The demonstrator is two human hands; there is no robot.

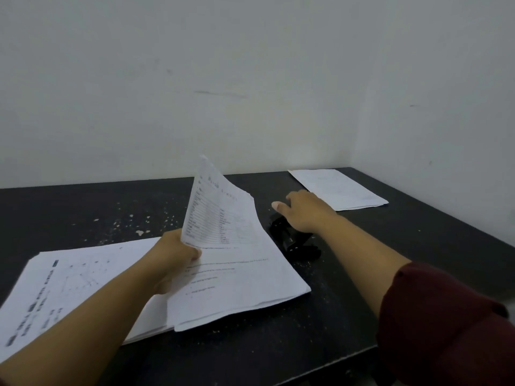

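Sheets of printed paper (220, 215) stand lifted off the desk (278, 344), pinched at their lower left corner by the left hand (178, 252), whose thumb and curled fingers close on the edge. The top page carries a table of lines and curls upward toward the wall (250, 79); its far corner points up. The lower part of the bundle sags onto a paper stack (239, 285) lying flat on the desk. Just to the left, partly under the left forearm, lies a second stack (78, 280) with a diagram and dark print on top.

The right hand (303, 210) reaches forward over a black office tool (295, 243) that sits on the desk just right of the lifted sheets. Its thumb sticks out to the left; the fingers are hidden behind the back of the hand, so I cannot tell whether they grip the tool or only hover on it. The tool is blurred: stapler or hole punch, I cannot tell which. A dark red sleeve (446, 316) covers the upper right arm.

Beyond the right hand, near the far right corner, lies another pile of white pages (340, 188). Pale paper scraps (139, 232) speckle the dark desk at left.
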